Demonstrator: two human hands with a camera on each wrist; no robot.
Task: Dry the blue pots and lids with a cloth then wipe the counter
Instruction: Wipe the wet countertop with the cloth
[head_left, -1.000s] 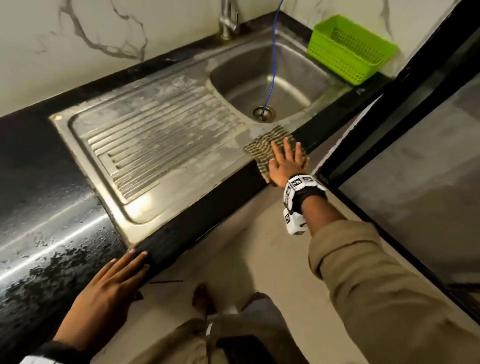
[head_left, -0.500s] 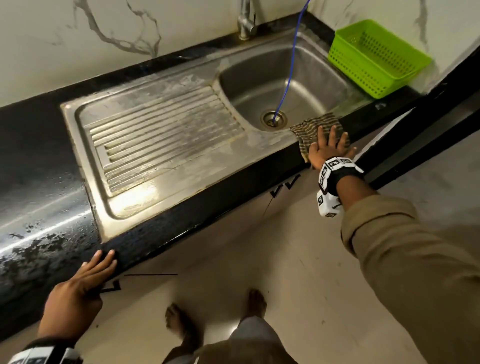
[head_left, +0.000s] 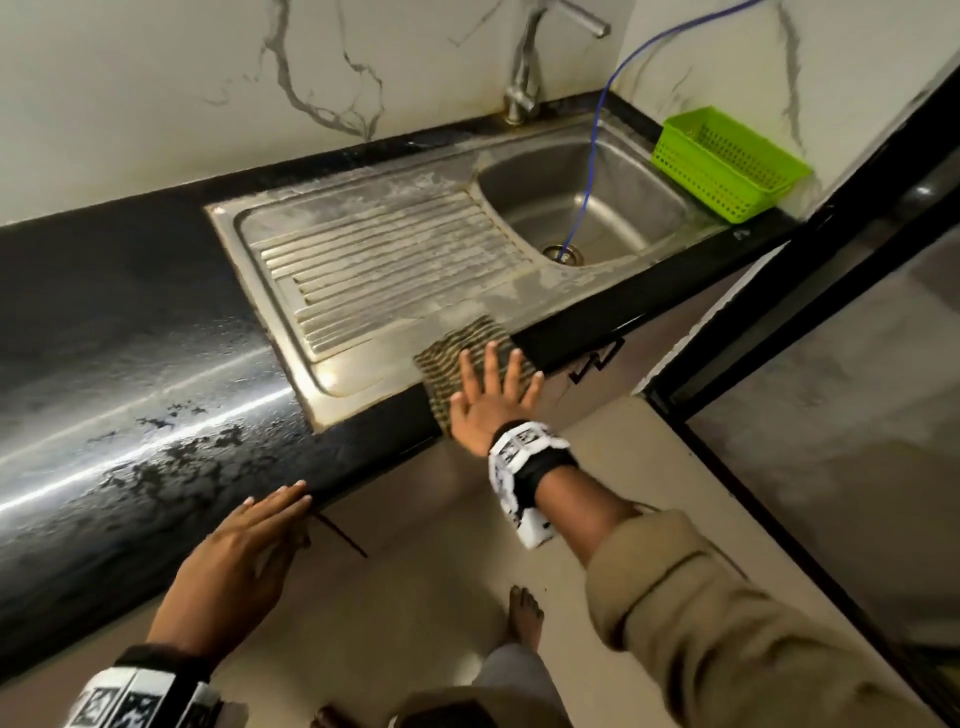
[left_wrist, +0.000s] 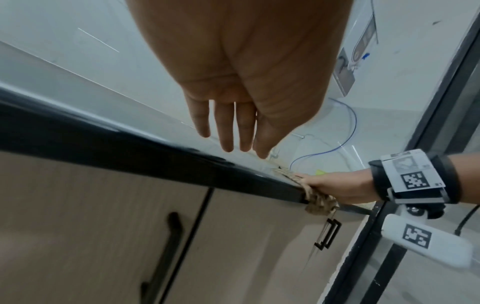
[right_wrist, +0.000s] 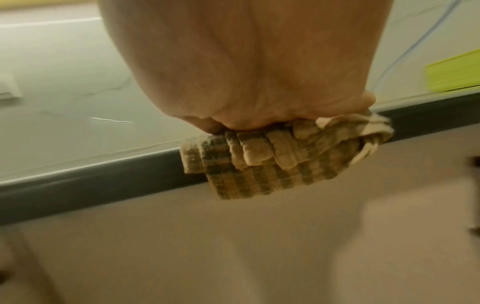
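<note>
The bands on both wrists carry black-and-white square codes, but no words on them can be read.

The right hand (head_left: 493, 400) lies flat with its fingers spread, pressing the striped cloth (head_left: 467, 358) onto the front edge of the desk (head_left: 130, 374), just in front of the sink (head_left: 582, 202). Part of the cloth hangs over the edge. No blue pots or lids can be seen.

The left hand (head_left: 239, 566) is flat too, fingers straight and close together, with the fingertips touching the desk edge, well to the left of the sink.

A tap (head_left: 524, 73) stands behind the sink. A thin blue hose (head_left: 589, 156) runs down into the drain. A green basket (head_left: 727, 161) sits to the right of the sink, in the corner.

The desk is shiny black and looks wet left of the sink. The wall (head_left: 156, 93) behind the sink is white with grey veins. Below are light brown cupboard doors with black handles (left_wrist: 161, 253). A bare foot (head_left: 524, 613) stands on the pale floor.
</note>
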